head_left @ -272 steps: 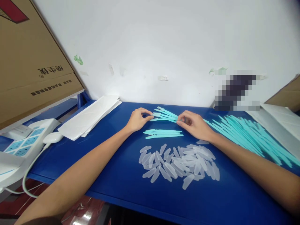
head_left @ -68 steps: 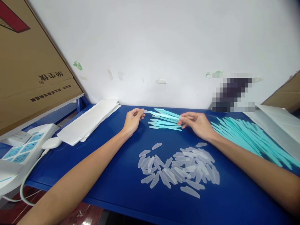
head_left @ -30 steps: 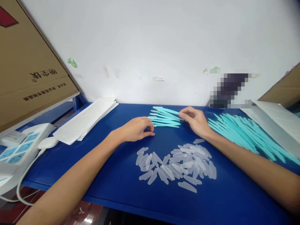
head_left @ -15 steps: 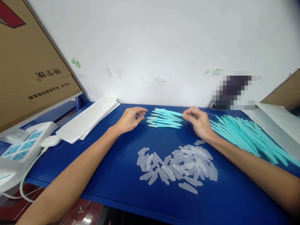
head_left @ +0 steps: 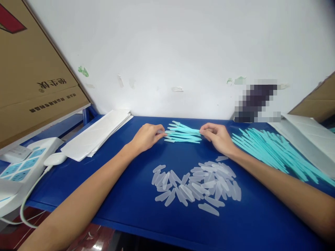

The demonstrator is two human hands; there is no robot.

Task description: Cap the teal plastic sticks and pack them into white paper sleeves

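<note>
A small pile of teal plastic sticks [head_left: 183, 135] lies on the blue table [head_left: 125, 181] between my hands. My left hand [head_left: 147, 137] pinches a clear cap at the left tip of one teal stick. The fingers of my right hand [head_left: 216, 136] are closed on the other end of that stick. In front of my hands lies a heap of several translucent plastic caps [head_left: 199, 183].
A long spread of teal sticks [head_left: 274, 150] covers the right side of the table. White sheets [head_left: 96, 134] lie at the back left, a white power strip [head_left: 23, 164] at the left edge. Cardboard boxes [head_left: 34, 69] lean at both sides.
My left hand dipped toward the cap heap a second ago, then came back up to the tip of the teal stick. My right hand stayed at the stick pile.
</note>
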